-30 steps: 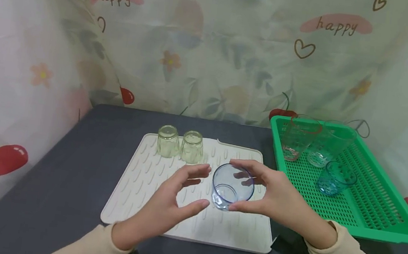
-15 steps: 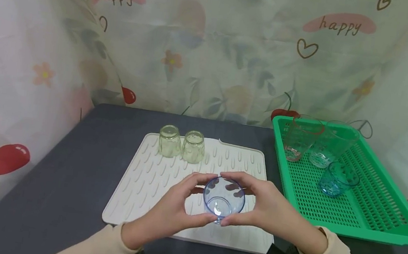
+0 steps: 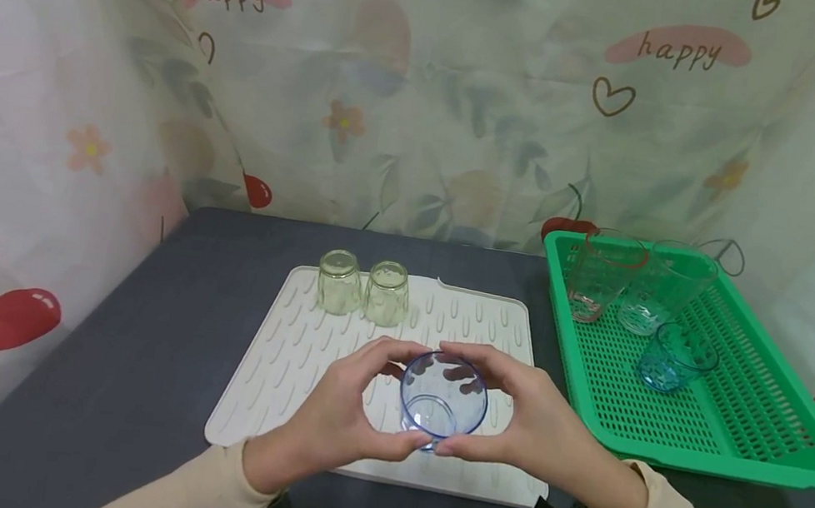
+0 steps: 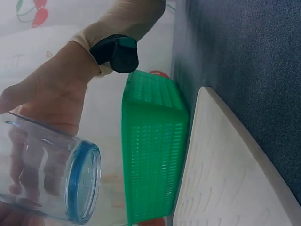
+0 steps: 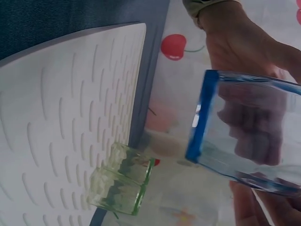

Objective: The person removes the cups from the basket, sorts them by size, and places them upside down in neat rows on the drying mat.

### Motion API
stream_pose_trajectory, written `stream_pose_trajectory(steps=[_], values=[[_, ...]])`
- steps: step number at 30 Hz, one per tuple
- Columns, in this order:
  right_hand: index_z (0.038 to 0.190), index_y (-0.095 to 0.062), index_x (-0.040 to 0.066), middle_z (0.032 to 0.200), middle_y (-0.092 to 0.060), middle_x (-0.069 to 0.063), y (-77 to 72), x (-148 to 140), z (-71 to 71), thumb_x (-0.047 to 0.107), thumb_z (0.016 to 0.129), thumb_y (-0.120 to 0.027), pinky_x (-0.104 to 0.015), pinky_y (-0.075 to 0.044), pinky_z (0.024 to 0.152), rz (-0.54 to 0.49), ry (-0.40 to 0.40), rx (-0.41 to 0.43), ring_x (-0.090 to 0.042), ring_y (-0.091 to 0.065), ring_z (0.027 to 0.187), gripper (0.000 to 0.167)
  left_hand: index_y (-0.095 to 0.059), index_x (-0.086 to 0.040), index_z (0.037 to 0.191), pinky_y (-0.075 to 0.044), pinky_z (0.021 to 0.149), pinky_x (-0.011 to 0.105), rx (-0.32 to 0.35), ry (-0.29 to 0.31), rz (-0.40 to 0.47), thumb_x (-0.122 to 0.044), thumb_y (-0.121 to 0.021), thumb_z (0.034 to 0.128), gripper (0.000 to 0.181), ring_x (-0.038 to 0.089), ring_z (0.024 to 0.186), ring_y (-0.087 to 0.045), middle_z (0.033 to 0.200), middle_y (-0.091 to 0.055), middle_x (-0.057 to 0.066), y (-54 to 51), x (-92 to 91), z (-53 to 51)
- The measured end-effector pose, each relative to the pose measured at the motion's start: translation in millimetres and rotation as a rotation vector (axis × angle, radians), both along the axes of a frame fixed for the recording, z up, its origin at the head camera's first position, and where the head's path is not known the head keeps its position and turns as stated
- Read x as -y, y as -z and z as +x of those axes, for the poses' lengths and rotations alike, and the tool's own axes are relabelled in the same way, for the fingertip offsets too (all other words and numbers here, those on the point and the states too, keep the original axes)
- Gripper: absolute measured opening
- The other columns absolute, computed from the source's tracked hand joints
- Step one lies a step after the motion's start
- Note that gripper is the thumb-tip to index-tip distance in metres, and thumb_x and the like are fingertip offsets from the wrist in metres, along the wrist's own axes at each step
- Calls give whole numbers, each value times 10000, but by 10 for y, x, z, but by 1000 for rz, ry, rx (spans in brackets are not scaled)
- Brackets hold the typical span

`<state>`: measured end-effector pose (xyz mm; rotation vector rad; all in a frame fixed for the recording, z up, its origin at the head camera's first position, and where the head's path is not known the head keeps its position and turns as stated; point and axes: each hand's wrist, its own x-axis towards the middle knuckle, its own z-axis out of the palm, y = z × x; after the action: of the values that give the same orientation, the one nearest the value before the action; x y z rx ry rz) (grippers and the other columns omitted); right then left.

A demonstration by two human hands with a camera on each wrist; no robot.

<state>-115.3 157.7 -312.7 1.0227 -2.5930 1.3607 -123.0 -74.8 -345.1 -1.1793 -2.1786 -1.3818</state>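
Note:
A clear glass with a blue rim [image 3: 446, 397] is held upright between both hands above the front of the white ribbed mat [image 3: 286, 391]. The left hand [image 3: 341, 406] grips its left side and the right hand [image 3: 540, 416] its right, thumbs at the near side and fingers round behind. In the left wrist view the glass [image 4: 42, 165] shows its thick bluish base, raised off the mat [image 4: 221, 174]. The right wrist view shows the glass [image 5: 254, 132] with fingers seen through its wall.
Two greenish glasses [image 3: 339, 284] [image 3: 387, 295] stand upside down at the mat's back left. To the right, a green basket [image 3: 589, 409] holds two tall clear glasses [image 3: 601, 280] [image 3: 660, 291] and a tilted blue glass [image 3: 670, 359].
The right hand has brought the glass left and nearer the body. The left hand, apart from it a second ago, has closed round its left side.

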Motion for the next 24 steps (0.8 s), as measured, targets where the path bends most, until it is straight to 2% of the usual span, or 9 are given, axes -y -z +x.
stream_pose_trajectory(steps=[5,9,14,17,24], values=[[1358,-529,125,1199,-648,14,41,-9,-1,247,683,-893,-296,-543,866,-51,-27,-121,-140,-639,1041,776,-518,-67,1301,-539,849,271,-35,6,20,-194,-849,714,686,181,1061,-610,1190,-611,72,-23,2,-14],[1373,-514,111,1228,-637,-24,64,-15,5,188,659,-906,-294,-537,887,-87,-33,-171,-137,-630,1053,818,-523,-60,1304,-539,849,276,-44,12,45,-201,-847,714,688,206,1039,-615,1197,-609,76,-34,3,-16],[1381,-489,94,1295,-605,-43,76,-16,12,136,638,-913,-302,-527,920,-120,-38,-158,-135,-614,1103,857,-516,-48,1314,-545,851,291,-52,19,67,-250,-833,740,686,231,1031,-617,1209,-601,89,-40,9,-5],[1361,-496,89,1276,-616,-31,87,-15,13,129,630,-917,-316,-527,925,-133,-39,-139,-129,-610,1115,845,-510,-39,1320,-546,863,297,-63,28,80,-272,-822,756,685,232,1036,-620,1219,-595,103,-41,9,-3],[1326,-523,108,1234,-627,-33,132,-12,0,137,665,-899,-325,-532,919,-137,-40,-107,-158,-619,1071,762,-505,6,1309,-533,893,288,-139,43,125,-278,-813,763,688,223,1051,-616,1222,-589,150,-48,-3,-9]])
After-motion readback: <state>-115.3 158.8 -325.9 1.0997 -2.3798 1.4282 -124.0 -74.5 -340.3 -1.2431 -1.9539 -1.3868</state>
